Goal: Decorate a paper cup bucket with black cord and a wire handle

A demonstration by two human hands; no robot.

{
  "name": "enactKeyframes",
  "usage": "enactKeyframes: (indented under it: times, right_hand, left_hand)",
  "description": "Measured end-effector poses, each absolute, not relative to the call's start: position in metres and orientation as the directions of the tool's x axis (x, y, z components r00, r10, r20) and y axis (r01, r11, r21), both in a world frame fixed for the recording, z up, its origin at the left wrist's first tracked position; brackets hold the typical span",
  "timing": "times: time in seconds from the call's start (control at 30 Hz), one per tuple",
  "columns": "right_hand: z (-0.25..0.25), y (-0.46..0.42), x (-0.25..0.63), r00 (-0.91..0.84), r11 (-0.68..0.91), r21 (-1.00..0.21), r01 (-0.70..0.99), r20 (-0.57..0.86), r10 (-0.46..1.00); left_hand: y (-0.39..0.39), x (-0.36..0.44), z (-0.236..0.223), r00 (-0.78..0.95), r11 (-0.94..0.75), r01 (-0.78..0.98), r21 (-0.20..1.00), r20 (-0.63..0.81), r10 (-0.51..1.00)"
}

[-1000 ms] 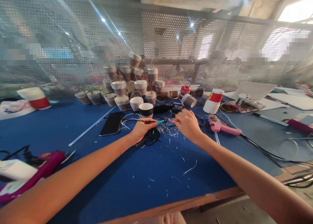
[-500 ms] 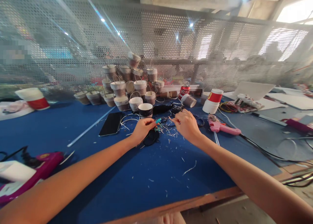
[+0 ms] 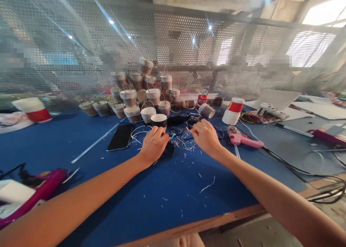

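plainly, a slim teal piece (image 3: 172,137) juts rightward from the left hand (image 3: 154,143).

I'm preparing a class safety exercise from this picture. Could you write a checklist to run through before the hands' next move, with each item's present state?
1. Left hand gripping the teal object: ok; only a sliver shows at its fingertips.
2. Right hand holding something: cannot tell; the fingers are pinched, their contents unclear.
3. Blue tabletop free of scraps: not ok; white clippings lie between and below the hands.
4. Pink glue gun apart from the right hand: ok.
5. Glue gun cool: cannot tell.
6. Smartphone apart from the left hand: ok.
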State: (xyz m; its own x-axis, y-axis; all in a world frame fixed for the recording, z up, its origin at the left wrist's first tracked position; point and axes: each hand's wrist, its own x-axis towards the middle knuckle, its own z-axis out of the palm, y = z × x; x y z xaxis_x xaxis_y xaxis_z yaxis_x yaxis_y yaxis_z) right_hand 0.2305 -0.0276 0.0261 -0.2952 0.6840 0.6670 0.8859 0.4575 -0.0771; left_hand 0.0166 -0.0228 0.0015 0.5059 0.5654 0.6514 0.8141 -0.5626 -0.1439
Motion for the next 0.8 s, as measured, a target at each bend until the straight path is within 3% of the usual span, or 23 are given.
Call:
enactKeyframes:
  times: [0.17,0.27,0.53,0.8]
  right_hand:
    - [0.025,-0.027,0.23,-0.317,0.475,-0.069,0.877,0.658,0.682]
    - [0.025,-0.025,0.232,-0.326,0.478,-0.062,0.876,0.653,0.683]
    - [0.025,-0.022,0.235,-0.342,0.482,-0.056,0.875,0.632,0.695]
    - [0.025,-0.02,0.234,-0.4,0.494,-0.021,0.869,0.558,0.727]
  left_hand:
    - [-0.024,0.019,0.0,0.471,-0.589,0.794,-0.153,0.767,0.436]
    - [-0.021,0.018,0.0,0.503,-0.673,0.733,-0.1,0.746,0.437]
    - [-0.006,0.014,-0.005,0.501,-0.746,0.61,0.266,0.6,0.624]
    - [-0.001,0.015,0.0,0.512,-0.663,0.57,0.486,0.42,0.749]
